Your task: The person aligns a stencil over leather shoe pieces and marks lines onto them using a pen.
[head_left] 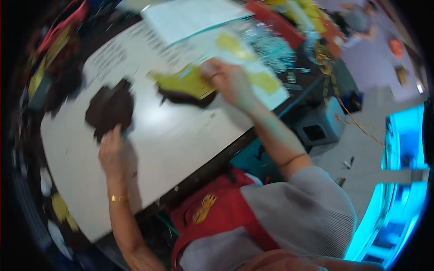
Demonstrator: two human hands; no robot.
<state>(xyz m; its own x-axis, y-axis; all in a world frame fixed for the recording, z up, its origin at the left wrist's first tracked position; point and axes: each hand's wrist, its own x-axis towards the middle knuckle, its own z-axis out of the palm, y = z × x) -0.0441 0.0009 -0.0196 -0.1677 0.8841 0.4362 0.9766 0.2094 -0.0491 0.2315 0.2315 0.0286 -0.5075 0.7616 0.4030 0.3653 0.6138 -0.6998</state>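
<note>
My left hand (113,151) is closed on the lower edge of a dark brown, irregularly shaped flat piece (110,108), at the left of a white tabletop (172,149). Closed too, my right hand (228,81) grips a yellow flat piece (183,83) by its right end. Another dark brown shape (185,98) shows just under the yellow piece; whether the two are joined I cannot tell. Both hands look blurred.
A white sheet or pad (194,18) lies at the far edge, beside handwriting on the tabletop. Clear plastic bits (271,49) and a red item (275,22) sit at far right. A grey box-like thing (321,122) stands right of the table.
</note>
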